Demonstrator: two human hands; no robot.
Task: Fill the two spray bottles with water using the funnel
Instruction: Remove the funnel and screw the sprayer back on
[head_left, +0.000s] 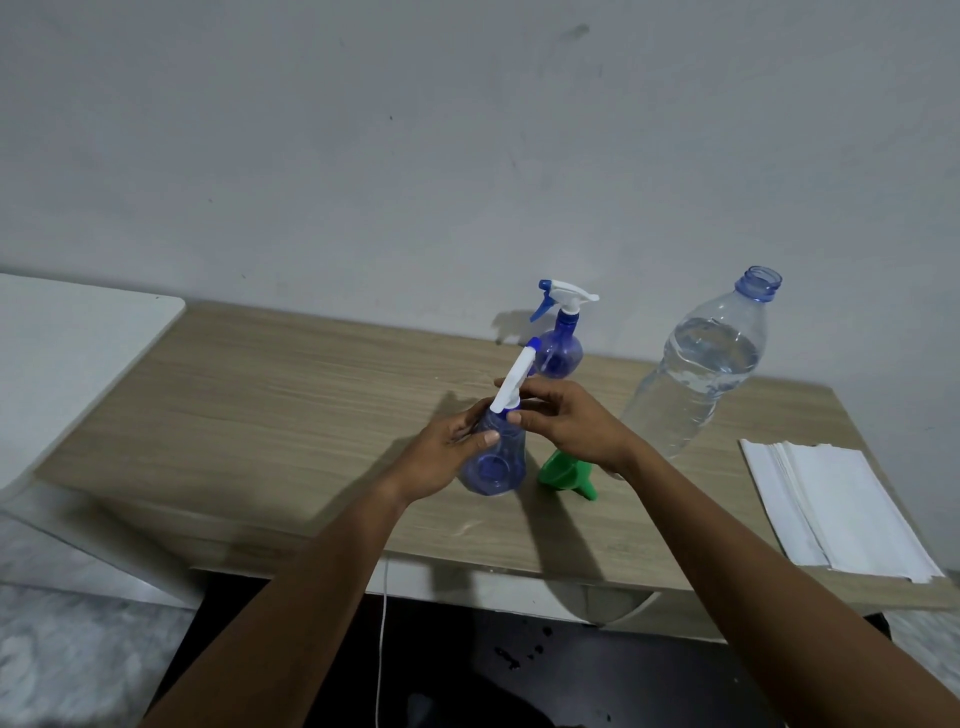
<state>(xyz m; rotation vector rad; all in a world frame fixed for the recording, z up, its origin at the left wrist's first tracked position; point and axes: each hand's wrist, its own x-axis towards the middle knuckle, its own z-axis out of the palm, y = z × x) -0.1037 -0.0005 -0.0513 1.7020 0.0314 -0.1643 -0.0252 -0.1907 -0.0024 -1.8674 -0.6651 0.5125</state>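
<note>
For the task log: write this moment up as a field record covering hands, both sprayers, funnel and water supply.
left hand: grips the body of the near spray bottle
right hand: pinches the neck under that bottle's trigger head, which is still on
far spray bottle: upright by the wall, head on
green funnel: lying on its side on the wooden table, unused
water bottle: uncapped, partly full
paper napkins: stacked at the table's right end
</note>
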